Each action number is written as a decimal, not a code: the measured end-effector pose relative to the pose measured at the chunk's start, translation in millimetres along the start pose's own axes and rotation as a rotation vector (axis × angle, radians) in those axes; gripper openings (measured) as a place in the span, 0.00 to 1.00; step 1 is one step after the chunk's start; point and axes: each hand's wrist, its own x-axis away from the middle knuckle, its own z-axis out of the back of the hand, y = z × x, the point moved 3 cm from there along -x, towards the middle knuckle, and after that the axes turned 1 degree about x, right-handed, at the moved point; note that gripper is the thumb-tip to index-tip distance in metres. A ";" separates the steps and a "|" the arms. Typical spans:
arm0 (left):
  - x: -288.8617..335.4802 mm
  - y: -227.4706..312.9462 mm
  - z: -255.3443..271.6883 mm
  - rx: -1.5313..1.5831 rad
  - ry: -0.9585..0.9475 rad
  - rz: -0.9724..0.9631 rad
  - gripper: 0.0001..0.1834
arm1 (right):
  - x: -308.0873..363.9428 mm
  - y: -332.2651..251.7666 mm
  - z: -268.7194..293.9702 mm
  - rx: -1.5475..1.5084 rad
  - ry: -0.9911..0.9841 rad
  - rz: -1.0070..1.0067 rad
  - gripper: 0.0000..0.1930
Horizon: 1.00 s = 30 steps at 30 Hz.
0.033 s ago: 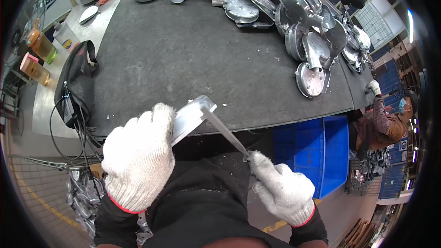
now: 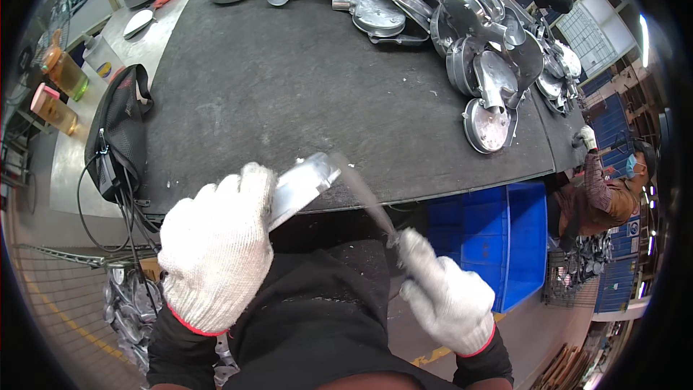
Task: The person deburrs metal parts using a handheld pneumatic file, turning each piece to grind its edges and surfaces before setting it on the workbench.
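White knit gloves cover both my hands. My left hand (image 2: 216,245) is closed around a shiny silver metal casting (image 2: 304,184), whose far end sticks out over the table's near edge. Most of the casting is hidden by the glove. My right hand (image 2: 449,296) grips the handle end of a flat metal file (image 2: 368,201), its blade blurred by motion. The blade slants up and left, with its tip beside the casting's outer end; I cannot tell whether they touch.
Silver castings (image 2: 462,18) are heaped along the far and right parts of the black-matted table (image 2: 289,87). A black bag (image 2: 119,130) with cables and two bottles (image 2: 66,76) stand left. A blue crate (image 2: 523,245) sits below the right edge, near another person (image 2: 610,198).
The file's blade has shifted slightly right along the casting's end and is now smeared by motion. My right hand has moved a little with it; my left hand is almost still.
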 end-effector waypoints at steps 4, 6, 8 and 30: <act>-0.7 1.6 -0.8 0.014 0.019 -0.013 0.23 | 1.1 24.5 -6.5 -0.361 0.193 -0.093 0.41; -6.4 2.5 1.9 -0.028 0.054 -0.068 0.19 | 4.3 20.7 -0.3 -0.496 0.198 -0.040 0.42; -8.6 4.2 1.8 -0.071 0.086 -0.131 0.15 | 0.2 13.6 5.4 -0.624 -0.038 -0.083 0.43; -52.4 -34.7 -130.7 1.097 0.224 0.069 0.19 | 0.6 62.1 -62.5 -1.356 0.191 -0.526 0.41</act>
